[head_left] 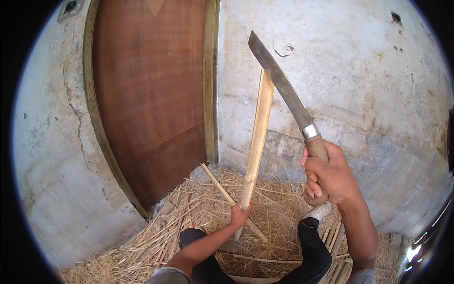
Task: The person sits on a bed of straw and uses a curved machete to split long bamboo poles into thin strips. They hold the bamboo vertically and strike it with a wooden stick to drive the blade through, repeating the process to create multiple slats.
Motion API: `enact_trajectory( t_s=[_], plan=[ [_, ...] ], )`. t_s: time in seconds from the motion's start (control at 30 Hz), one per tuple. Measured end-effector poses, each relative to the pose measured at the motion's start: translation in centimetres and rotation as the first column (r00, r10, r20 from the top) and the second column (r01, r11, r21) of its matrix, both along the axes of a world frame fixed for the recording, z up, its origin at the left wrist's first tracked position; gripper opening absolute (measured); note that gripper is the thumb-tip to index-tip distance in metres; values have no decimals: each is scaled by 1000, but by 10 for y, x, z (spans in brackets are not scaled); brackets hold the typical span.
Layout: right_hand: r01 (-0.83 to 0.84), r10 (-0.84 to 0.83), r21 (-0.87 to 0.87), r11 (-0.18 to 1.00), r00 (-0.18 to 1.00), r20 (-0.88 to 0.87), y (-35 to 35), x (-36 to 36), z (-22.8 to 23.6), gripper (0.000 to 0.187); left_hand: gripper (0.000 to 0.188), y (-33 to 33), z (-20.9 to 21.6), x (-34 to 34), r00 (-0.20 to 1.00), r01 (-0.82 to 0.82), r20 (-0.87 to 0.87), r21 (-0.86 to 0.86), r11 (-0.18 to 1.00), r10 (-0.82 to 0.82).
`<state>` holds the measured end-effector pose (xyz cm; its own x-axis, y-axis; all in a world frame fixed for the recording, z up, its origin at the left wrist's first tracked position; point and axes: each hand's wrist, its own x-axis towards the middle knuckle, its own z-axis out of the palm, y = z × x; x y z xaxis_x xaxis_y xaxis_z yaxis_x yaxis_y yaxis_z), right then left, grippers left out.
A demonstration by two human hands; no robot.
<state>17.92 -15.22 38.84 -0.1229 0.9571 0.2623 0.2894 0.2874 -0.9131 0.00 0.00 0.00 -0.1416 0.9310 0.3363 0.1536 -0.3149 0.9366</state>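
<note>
In my right hand (328, 173) is a machete (283, 87), its wooden handle wrapped by my closed fingers and its long dark blade slanting up to the left. My left hand (241, 215) is closed round the lower part of a split bamboo strip (257, 142), which stands nearly upright between my legs. The blade is at the strip's top end; whether it touches or only overlaps in view, I cannot tell. Behind my left hand, a thinner bamboo stick (217, 183) lies slanting over the shavings.
Bamboo shavings and thin sticks (156, 241) cover the floor around my legs. More split strips (338, 241) lie beside my right leg. A brown wooden door (151, 94) and a stained pale wall (369, 94) stand in front. My knees flank the working spot.
</note>
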Motion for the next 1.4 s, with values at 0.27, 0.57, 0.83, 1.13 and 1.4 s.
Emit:
enact_trajectory(
  t_s=[0.27,0.57,0.83,1.13,1.4],
  plan=[
    [83,-45,281,956,989,-142,-14,-22,12,9,23,-8,-7,-7,999,-12,45,7,1000,11],
    [-14,19,64,998,997,-79,5,-11,1,9,20,-7,9,1,998,39,41,-12,999,-38],
    [-2,8,63,998,995,-99,12,-9,-5,10,22,-10,17,0,999,38,40,-64,997,-35],
    [29,-12,143,989,993,-114,22,-13,-16,9,22,-12,22,0,999,44,21,-47,998,-43],
    [36,-23,85,996,988,-154,18,-14,-12,11,21,-17,25,1,996,67,59,-62,996,-63]
  ],
)
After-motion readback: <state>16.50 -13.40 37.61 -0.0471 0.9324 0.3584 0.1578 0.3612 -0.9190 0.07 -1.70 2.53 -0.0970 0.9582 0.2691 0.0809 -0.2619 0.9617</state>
